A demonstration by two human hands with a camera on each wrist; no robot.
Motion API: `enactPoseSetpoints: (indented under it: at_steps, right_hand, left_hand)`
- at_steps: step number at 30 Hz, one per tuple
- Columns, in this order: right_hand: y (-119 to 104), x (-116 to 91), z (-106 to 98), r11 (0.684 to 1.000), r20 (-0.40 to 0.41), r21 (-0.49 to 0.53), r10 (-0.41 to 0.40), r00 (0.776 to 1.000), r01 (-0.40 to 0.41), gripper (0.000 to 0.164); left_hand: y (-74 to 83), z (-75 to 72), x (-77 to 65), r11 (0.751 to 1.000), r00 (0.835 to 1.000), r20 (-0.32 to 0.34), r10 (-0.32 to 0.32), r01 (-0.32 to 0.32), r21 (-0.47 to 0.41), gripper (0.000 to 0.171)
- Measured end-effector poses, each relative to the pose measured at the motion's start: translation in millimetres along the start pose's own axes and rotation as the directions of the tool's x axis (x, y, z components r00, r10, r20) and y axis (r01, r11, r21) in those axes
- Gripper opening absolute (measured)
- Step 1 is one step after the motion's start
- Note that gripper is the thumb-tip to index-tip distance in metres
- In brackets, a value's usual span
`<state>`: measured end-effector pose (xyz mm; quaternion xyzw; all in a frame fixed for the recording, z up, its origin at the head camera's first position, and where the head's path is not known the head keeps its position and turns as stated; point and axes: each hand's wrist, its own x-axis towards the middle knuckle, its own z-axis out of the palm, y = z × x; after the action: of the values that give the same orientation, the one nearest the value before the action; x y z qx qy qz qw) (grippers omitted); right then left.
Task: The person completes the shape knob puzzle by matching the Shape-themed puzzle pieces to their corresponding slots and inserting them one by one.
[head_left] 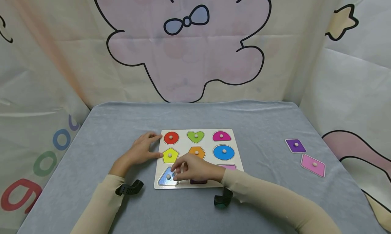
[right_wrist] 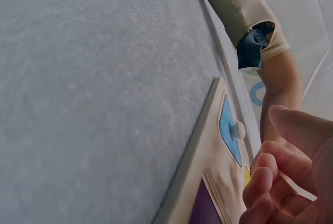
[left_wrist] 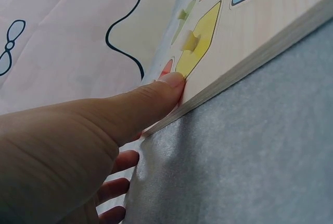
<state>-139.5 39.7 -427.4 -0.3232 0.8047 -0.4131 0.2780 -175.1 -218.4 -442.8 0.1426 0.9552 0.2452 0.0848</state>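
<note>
A wooden knob puzzle board lies on the cloth-covered table. My left hand rests against its left edge, thumb on the board beside the yellow pentagon. Above the lower left of the board, my right hand has loosely bent fingers and holds nothing. Close to its fingertips is the blue triangle; in the right wrist view its white knob stands apart from the thumb. A purple shape near the board's front edge looks sunken, partly covered by the right hand in the head view.
Away to the right lie two loose knobbed pieces, a purple parallelogram and a pink rectangle. The board also bears a red circle, green heart, magenta half-circle, orange hexagon and blue oval.
</note>
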Motion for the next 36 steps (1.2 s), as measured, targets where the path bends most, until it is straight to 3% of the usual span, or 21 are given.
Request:
enactPoseSetpoints:
  at_steps: [11, 36]
  right_hand:
    - [8, -17, -16, 0.999, -0.044, 0.009, -0.031, 0.999, 0.032, 0.024]
    - [33, -54, -52, 0.999, -0.199, 0.037, -0.020, 0.980, 0.028, 0.024]
  left_hand:
    - [0.0, 1.5, -0.4, 1.000, 1.000, 0.008, -0.015, 0.015, 0.010, 0.082]
    - [-0.7, 2.0, -0.5, 1.000, 1.000, -0.002, -0.007, 0.007, -0.002, 0.082]
